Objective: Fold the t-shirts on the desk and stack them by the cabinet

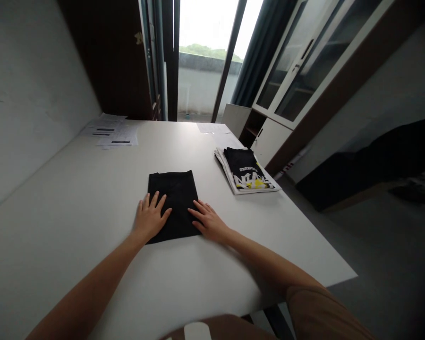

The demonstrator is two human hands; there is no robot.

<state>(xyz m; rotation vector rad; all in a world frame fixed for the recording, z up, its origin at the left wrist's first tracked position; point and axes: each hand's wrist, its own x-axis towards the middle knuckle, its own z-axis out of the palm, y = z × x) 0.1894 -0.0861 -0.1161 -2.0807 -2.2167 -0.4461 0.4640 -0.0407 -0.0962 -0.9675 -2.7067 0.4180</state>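
A black cloth [179, 203], folded into a flat rectangle, lies on the white table [92, 208] in front of me. Its kind of garment does not show. My left hand [150, 217] rests on its left side with the fingers spread. On the right edge lies my right hand [208, 220], fingers stretched out and pointing inward over the cloth. Both palms face down, and neither hand grips anything. Farther off to the right, a folded black garment with white and yellow print [250, 167] sits on top of folded white cloth [229, 174].
Printed papers [118, 134] lie at the table's far left, against the wall. More sheets [214, 129] are at the far edge. To the right stands a cabinet [293, 71] with glass doors. Behind the table is a window [205, 28] with dark curtains. The table's right edge runs diagonally.
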